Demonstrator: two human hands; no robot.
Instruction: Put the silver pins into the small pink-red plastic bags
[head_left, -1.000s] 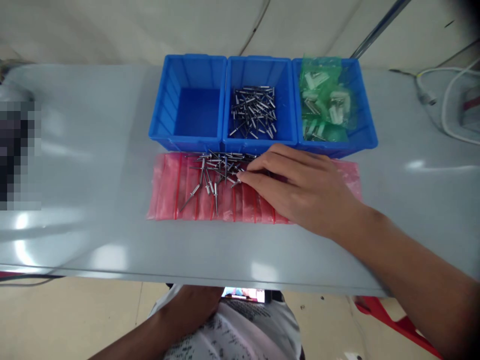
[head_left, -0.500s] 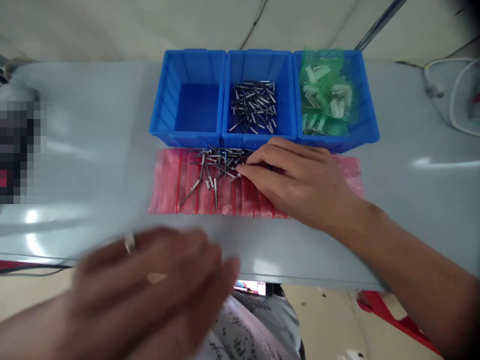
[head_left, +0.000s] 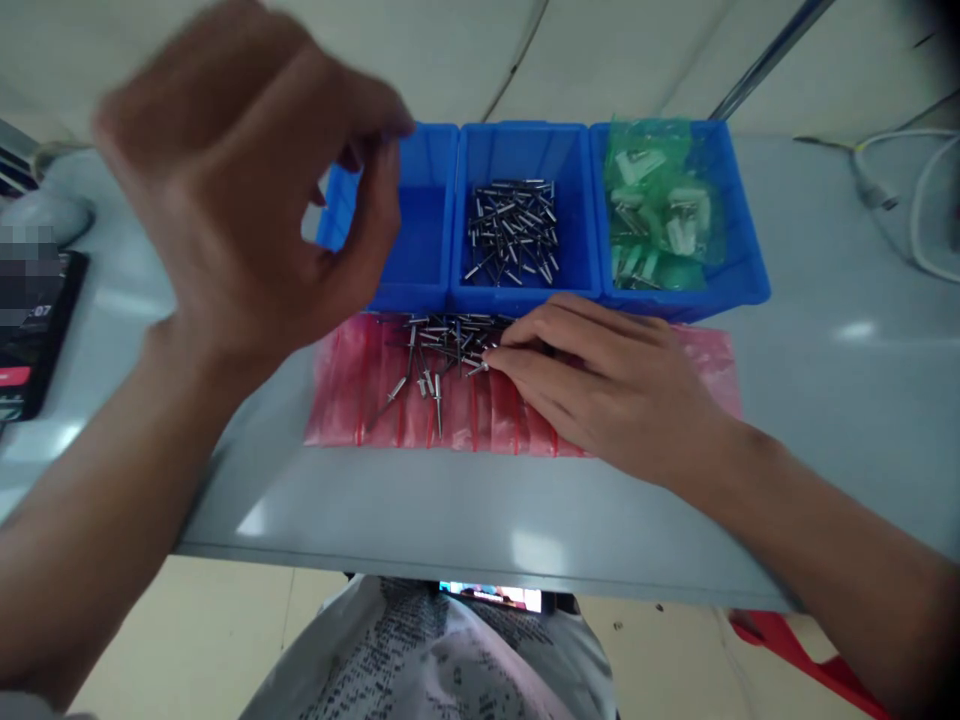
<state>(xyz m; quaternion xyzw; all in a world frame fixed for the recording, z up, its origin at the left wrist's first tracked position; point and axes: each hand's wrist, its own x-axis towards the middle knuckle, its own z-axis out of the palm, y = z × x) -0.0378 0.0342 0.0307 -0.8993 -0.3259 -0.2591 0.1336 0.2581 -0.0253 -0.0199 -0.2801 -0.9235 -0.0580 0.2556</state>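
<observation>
My left hand (head_left: 262, 180) is raised in front of the left blue bin, its fingers curled and thumb and forefinger brought together. Blur and the hand itself hide whatever they may hold. My right hand (head_left: 607, 385) rests over the pink zip bags (head_left: 337, 400), thumb and fingers pinched on a blind rivet (head_left: 476, 369) at the pile's right edge. The loose pile of blind rivets (head_left: 450, 340) lies across the overlapping bags, some with their pins pointing toward me. Many more silver rivets (head_left: 514, 230) fill the bottom of the middle blue bin.
Three blue bins stand side by side along the back: the left bin (head_left: 424, 240), the middle bin (head_left: 525, 150) and the right bin (head_left: 735, 230), which holds green bags (head_left: 660, 200) with white and metal parts. A white cable (head_left: 915, 220) lies at right. A phone (head_left: 491, 596) shows below the table edge.
My left hand has swung up from the lower left, near the table's front edge, to in front of the left bin. My right hand stays at the rivet pile. The view has shifted slightly.
</observation>
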